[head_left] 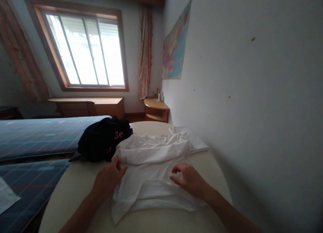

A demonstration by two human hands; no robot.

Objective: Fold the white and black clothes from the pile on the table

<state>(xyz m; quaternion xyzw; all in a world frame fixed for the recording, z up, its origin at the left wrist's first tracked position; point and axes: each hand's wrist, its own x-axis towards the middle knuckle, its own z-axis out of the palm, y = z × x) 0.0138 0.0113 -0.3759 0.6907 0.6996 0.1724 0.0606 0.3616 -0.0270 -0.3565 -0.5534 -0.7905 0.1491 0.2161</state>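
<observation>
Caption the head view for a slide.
Left hand and right hand at a white shirt on a round table, black item alongside.

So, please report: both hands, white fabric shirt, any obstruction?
Left hand, right hand: open. White fabric shirt: spread, rumpled. Possible obstruction: pink-lettered black fabric bundle, close at left.

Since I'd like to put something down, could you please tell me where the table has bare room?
The table is bare left, between its rim and the left forearm, and right, between the white shirt, right forearm and rim. The back is crowded: a black bundle and more white cloth flank the shirt.
</observation>
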